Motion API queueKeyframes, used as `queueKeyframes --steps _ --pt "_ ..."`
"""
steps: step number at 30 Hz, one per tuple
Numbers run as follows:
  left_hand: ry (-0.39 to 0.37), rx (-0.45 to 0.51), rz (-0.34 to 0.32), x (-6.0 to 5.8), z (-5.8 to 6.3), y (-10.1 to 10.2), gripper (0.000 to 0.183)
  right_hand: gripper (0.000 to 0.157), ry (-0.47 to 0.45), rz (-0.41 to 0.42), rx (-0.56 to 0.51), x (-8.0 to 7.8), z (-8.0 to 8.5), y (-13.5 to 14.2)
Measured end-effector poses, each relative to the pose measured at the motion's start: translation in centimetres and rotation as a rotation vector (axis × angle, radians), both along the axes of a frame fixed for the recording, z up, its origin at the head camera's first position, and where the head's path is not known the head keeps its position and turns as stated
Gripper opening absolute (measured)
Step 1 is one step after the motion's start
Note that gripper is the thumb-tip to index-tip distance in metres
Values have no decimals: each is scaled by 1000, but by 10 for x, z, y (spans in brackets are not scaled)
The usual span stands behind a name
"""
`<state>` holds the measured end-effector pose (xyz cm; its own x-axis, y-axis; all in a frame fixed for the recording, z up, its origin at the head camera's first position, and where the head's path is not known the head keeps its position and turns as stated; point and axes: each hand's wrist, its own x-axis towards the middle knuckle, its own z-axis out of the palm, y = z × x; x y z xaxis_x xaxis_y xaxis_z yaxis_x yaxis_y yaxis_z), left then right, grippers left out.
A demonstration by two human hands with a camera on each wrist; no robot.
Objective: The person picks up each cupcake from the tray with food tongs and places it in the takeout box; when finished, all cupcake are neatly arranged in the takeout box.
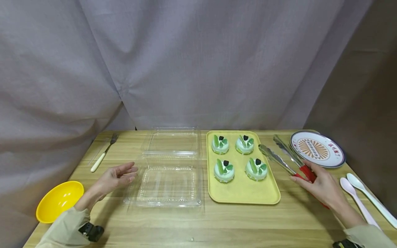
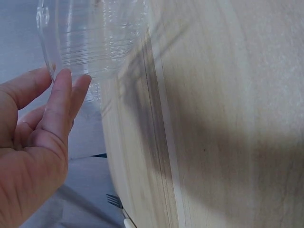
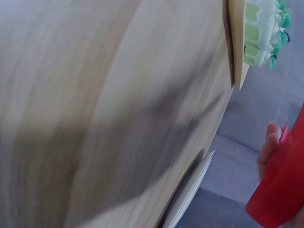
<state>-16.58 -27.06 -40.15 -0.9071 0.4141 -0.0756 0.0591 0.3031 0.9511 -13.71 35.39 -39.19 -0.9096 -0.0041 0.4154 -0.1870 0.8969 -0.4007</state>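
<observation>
My left hand (image 1: 115,178) is beside the left edge of a clear plastic clamshell box (image 1: 169,184), whose lid is folded back. Its fingers are fairly straight, and in the left wrist view the fingertips (image 2: 62,78) are right at the box's rim. My right hand (image 1: 322,184) grips metal tongs with red handles (image 1: 305,172); their arms are spread, the tips pointing toward the yellow tray (image 1: 238,193). On that tray sit several small pale-green cakes (image 1: 224,172) topped with leaves and a dark berry. The right wrist view shows the red handle (image 3: 280,180) close up.
A yellow bowl (image 1: 60,201) stands at the left by my forearm, with a fork (image 1: 103,155) behind it. At the right lie a patterned plate (image 1: 335,151), a pink spoon (image 1: 356,199) and a pale-green spoon (image 1: 372,199). A grey curtain (image 1: 198,69) hangs behind the table.
</observation>
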Motion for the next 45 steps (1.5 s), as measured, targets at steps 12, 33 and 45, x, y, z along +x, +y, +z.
queueKeyframes --steps 12,33,45 --pt "5 -8 8 0 1 0 67 63 118 271 40 -4 -12 22" --pt "5 -11 14 0 0 1 67 69 13 356 114 -13 -17 35" --pt "2 -4 10 1 -1 1 67 66 -20 342 146 -16 -17 31"
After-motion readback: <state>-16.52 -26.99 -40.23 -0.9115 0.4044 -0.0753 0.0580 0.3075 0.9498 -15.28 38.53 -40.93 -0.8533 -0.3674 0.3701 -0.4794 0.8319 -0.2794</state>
